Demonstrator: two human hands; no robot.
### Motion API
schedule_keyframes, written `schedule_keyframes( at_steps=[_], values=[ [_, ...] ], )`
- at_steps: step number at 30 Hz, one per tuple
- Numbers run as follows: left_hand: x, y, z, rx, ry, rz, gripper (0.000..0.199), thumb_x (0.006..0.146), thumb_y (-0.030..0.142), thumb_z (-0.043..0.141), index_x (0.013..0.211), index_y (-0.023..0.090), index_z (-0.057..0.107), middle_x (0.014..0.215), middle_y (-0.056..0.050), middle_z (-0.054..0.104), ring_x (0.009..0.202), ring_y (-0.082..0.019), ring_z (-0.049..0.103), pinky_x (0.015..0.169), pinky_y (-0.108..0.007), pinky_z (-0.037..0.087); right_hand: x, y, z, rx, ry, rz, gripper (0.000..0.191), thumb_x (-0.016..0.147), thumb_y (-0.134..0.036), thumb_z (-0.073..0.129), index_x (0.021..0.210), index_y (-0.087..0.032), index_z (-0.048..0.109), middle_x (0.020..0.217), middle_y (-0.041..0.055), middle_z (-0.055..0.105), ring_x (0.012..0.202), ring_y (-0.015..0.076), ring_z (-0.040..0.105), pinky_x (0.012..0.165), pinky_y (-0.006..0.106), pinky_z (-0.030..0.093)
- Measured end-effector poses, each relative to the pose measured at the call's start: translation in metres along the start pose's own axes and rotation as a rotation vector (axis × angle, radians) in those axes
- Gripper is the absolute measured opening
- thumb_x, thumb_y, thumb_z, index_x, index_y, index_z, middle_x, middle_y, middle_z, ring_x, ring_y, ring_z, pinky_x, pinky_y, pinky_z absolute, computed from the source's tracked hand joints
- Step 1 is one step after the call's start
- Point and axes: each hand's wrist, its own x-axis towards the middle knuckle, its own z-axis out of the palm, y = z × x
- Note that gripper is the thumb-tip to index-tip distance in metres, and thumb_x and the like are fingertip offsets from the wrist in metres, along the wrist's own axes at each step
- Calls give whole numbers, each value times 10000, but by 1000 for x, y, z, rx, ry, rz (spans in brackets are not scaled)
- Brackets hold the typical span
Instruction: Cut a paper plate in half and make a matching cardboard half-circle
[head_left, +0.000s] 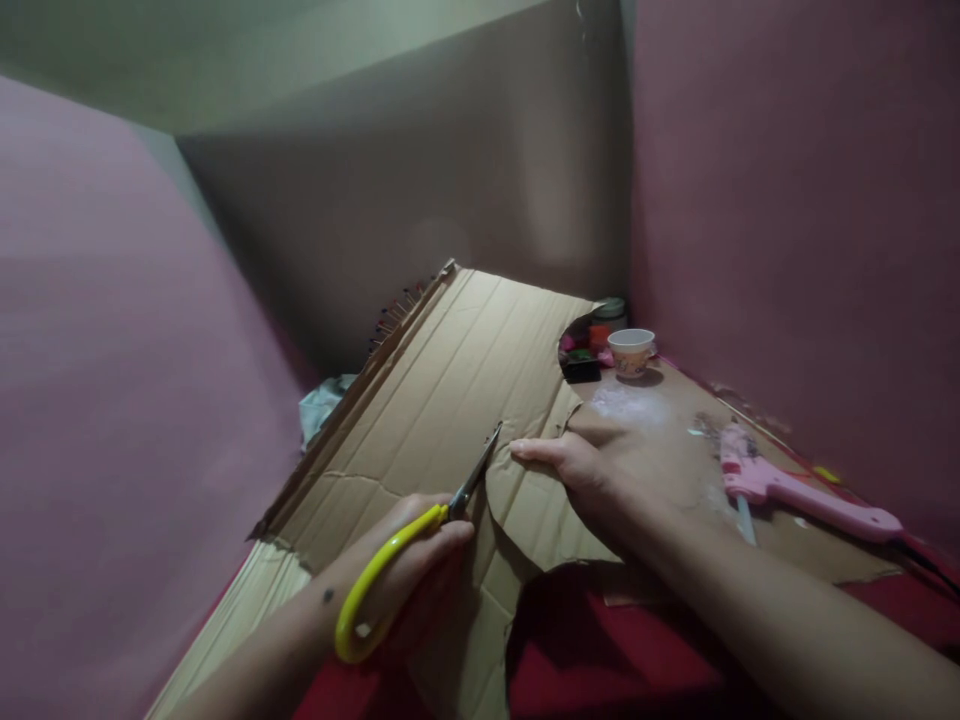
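A large brown cardboard sheet (457, 370) is tilted up in front of me, with a curved cut running through its lower middle. My left hand (420, 550) is closed on yellow-handled scissors (390, 570), whose blades meet the cardboard at the upper end of the cut. Just right of the blades, my right hand (570, 465) grips the curved cardboard flap, thumb on top and the other fingers hidden. A rounded notch shows in the sheet's right edge.
On the right lie a pink glue gun (810, 500) with a cord and a crumpled clear plastic piece (630, 403). A paper cup (631, 353) and a jar (610, 312) stand behind. Pale sticks (240, 620) lie lower left. Walls rise around.
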Motion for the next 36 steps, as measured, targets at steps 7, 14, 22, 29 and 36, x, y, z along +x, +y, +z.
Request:
schedule_keyframes(
  at_steps=[7,14,22,29,36],
  values=[
    [-5,11,-3,-169,-43,-36,230,806,338,487,658,163,497,589,34,479,545,-94,425,501,-200,351,-13,-9,6,-26,7,61,105,621,-224,643,691,-158,687,714,30,687,739,167,616,843,329,437],
    [-14,6,2,-294,-92,-112,314,815,417,464,635,163,503,500,12,541,439,-103,485,426,-200,363,-12,-11,6,1,-63,107,92,600,-207,654,676,-160,674,663,30,675,657,175,610,760,342,470],
    [2,13,-4,-133,-66,-55,328,789,424,477,600,159,518,524,18,527,492,-109,490,484,-216,385,-14,-11,6,-26,-52,67,166,619,-189,616,758,-143,695,711,42,688,673,173,621,756,324,469],
    [-2,8,-7,-210,-65,-68,233,775,344,513,635,159,490,516,52,421,467,-80,388,439,-194,311,-7,-4,-1,-31,-82,117,81,590,-216,667,651,-164,677,685,41,685,617,169,607,719,322,483],
    [-18,4,-26,-167,-141,-107,308,786,416,509,606,165,508,444,51,420,386,-70,366,382,-190,282,-1,-12,-9,-134,-88,66,140,549,-199,700,674,-138,688,746,53,696,697,188,623,716,319,476]
  ],
)
